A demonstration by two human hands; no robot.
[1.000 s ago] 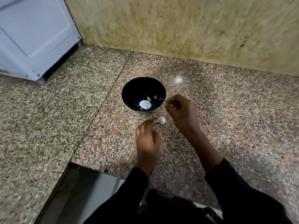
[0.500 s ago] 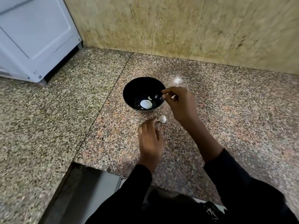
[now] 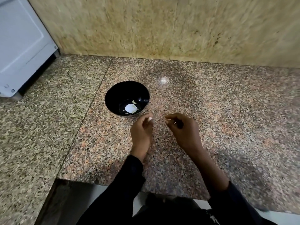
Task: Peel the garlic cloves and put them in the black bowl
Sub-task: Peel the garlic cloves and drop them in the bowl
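The black bowl (image 3: 113, 95) stands on the granite counter (image 3: 211, 111). It holds a white peeled garlic clove (image 3: 130, 108) and a small pale piece (image 3: 134, 101). Just in front of the bowl, my left hand (image 3: 140, 133) pinches another garlic clove (image 3: 149, 118) at its fingertips; only the clove's pale tip shows. My right hand (image 3: 184, 129) hovers a little to the right of it, apart from the clove. Its fingers are curled with thumb and forefinger close together, and I see nothing in them.
A white appliance (image 3: 22, 46) stands at the back left of the counter. A mottled yellow stone wall (image 3: 162, 30) runs along the back. The counter's front edge (image 3: 105, 182) lies close below my forearms, with a cut-out corner at the lower left.
My right hand reached over the bowl's rim, then drew back to the right of the clove. My left fingertips went from touching the clove on the counter to pinching it.
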